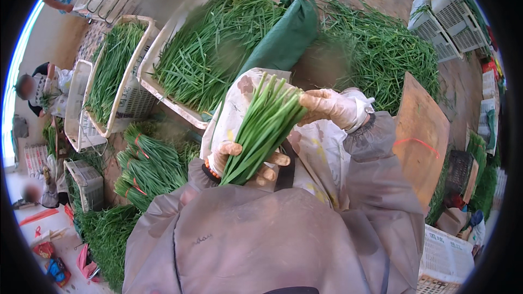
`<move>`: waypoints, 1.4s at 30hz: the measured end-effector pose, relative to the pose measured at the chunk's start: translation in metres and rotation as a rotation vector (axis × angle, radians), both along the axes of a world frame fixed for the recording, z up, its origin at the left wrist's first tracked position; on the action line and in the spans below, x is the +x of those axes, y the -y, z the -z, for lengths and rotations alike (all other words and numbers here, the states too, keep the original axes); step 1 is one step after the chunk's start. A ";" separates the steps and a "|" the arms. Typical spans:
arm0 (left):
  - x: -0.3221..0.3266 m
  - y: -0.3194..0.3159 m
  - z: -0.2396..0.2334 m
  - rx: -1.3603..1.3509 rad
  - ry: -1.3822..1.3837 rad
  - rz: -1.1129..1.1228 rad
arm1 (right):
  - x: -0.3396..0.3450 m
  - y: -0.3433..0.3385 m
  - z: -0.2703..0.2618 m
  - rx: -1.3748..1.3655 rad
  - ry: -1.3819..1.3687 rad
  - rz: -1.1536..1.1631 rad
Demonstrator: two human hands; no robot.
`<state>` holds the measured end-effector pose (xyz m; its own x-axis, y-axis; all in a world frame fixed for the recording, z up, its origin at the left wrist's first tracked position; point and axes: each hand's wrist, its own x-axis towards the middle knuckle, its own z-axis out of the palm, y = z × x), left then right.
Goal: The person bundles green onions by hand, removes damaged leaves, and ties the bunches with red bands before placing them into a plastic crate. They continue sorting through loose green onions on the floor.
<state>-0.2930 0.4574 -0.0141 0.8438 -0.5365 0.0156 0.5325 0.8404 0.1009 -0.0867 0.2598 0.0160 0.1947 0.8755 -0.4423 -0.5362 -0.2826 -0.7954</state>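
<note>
A loose bunch of green chives (263,126), apparently garlic chives, lies tilted in front of my chest with its pale stem ends up. My left hand (229,155), in a thin pale glove, wraps around the leafy lower part. Its thumb is on one side and its fingers show on the other. Orange beads circle that wrist. At the upper right side of the bunch, my right hand (327,108), gloved too, grips the stems near their ends. Some of its fingertips are hidden behind the stems. Below the bunch is my flower-patterned apron (241,90).
A large white crate (149,63) of loose chives stands ahead, a green woven sack (282,36) over its rim. Loose leaves (380,49) heap on the floor. Tied bundles (151,163) lie left; a wooden board (423,139) leans right. Other people (49,85) work at far left.
</note>
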 end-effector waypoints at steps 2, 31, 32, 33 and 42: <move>-0.003 0.000 0.005 -0.190 -0.095 0.042 | -0.002 -0.005 -0.002 -0.087 0.075 0.155; -0.002 0.014 0.004 -0.166 -0.135 0.059 | -0.030 -0.011 -0.014 0.262 -0.041 0.156; -0.002 0.015 0.002 -0.084 -0.132 0.038 | -0.028 -0.010 -0.008 0.251 -0.049 0.178; -0.003 0.015 0.000 -0.062 -0.090 0.005 | -0.029 -0.010 0.000 0.251 0.019 0.244; -0.004 0.018 0.013 -0.022 0.095 -0.158 | 0.016 0.008 0.024 0.662 0.008 0.599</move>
<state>-0.2966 0.4391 -0.0269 0.9119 -0.3956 0.1095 0.3822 0.9156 0.1254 -0.0704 0.2513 -0.0085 0.7026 0.7013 0.1209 -0.4401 0.5617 -0.7006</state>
